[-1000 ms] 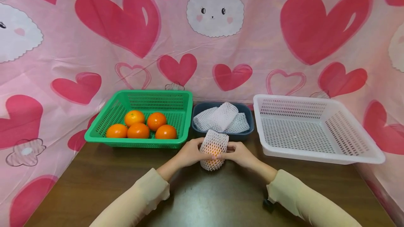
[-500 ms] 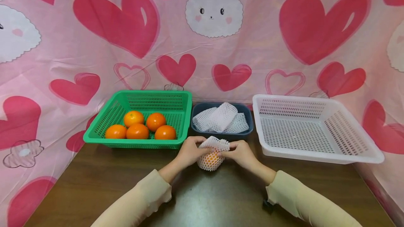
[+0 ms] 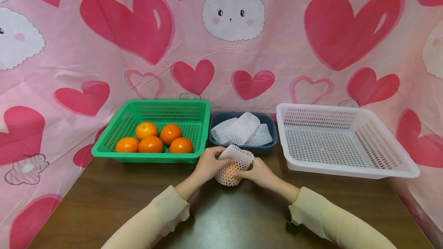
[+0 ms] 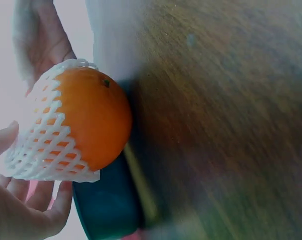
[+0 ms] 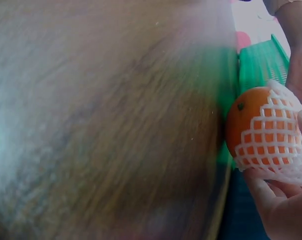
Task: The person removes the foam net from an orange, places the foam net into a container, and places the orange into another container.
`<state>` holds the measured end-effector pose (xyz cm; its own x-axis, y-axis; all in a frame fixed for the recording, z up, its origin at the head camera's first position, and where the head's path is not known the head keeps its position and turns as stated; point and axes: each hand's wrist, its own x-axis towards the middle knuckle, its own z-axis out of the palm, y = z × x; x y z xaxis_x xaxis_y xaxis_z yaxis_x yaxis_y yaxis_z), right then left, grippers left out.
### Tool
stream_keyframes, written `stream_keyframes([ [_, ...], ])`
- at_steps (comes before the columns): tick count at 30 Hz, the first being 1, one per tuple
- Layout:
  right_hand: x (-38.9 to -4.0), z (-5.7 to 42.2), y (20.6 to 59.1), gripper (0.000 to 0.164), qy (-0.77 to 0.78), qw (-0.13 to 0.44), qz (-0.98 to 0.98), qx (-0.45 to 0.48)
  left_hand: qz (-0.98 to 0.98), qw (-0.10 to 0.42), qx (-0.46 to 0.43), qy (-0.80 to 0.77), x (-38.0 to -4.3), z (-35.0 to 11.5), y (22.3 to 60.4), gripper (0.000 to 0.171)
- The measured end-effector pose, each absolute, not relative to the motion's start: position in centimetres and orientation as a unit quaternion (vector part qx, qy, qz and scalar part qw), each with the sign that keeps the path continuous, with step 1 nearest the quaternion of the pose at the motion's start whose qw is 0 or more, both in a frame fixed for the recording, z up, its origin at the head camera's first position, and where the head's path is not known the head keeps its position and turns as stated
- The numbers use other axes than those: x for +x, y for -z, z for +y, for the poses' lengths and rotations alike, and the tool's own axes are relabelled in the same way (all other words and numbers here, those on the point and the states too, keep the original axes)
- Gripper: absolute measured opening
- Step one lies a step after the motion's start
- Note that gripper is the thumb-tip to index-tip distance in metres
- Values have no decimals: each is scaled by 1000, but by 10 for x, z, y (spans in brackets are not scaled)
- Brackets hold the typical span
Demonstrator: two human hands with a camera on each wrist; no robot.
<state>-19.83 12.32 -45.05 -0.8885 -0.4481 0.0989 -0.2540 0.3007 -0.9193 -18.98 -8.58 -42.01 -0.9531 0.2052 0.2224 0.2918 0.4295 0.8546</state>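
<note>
A white foam fruit net [image 3: 241,155] surrounds an orange [image 4: 98,120], and both hands hold it just above the table. One end of the orange, with its stem spot, shows bare outside the net in both wrist views. My left hand [image 3: 209,165] grips the net from the left, thumb across the front. From the right, my right hand [image 3: 262,173] holds the netted orange, its thumb low on the front. The net's upper part stands up beyond the fruit and leans right. Some fingers behind the net are hidden in the head view.
A green basket [image 3: 145,154] with several oranges [image 3: 150,144] stands at the back left. Behind the hands is a dark blue bin [image 3: 273,133] of foam nets [image 3: 245,128]. At the right stands a white basket [image 3: 353,170]. A small black object [image 3: 292,226] lies near the right sleeve.
The net's top was pressed down half a second ago and now stands taller, tilted right. My right thumb has slid lower on the netted orange. My left hand has stayed nearly in place.
</note>
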Motion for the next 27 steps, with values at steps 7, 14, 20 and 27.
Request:
stream_keyframes([
  [7,-201,123,452,31,607,89,778,-136,-863,-48,-144,483,-185,-91,419,59],
  [14,-201,120,448,41,718,149,677,-54,-864,-91,-177,462,-181,-93,427,79],
  [20,-205,120,441,45,746,161,646,-36,-861,-123,-192,455,-179,-93,426,73],
  [27,-214,124,432,46,776,93,623,-4,-885,-116,-170,417,-178,-97,423,65],
])
